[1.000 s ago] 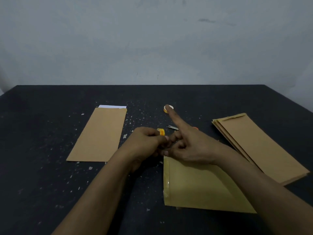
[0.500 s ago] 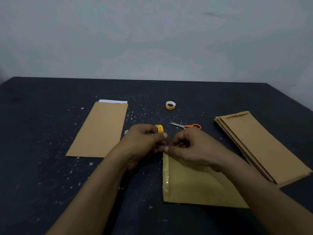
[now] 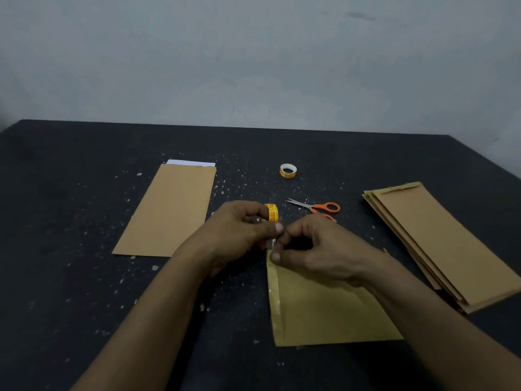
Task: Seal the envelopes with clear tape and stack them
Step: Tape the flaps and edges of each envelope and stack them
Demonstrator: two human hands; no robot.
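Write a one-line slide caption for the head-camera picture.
Left hand holds a tape roll while the right hand pinches the tape end over an envelope on a dark table.

Single head-worn wide-angle view, facing forward and down

It looks from above the near edge of the black table (image 3: 70, 277) across to the grey wall (image 3: 253, 66) at the far side; the left hand (image 3: 236, 235) and right hand (image 3: 318, 249) sit close under the lens, mid-frame, forearms entering from the bottom.

No readable text. Red print on held tape roll (image 3: 272, 212) and far tape roll (image 3: 288, 171): too blurred.
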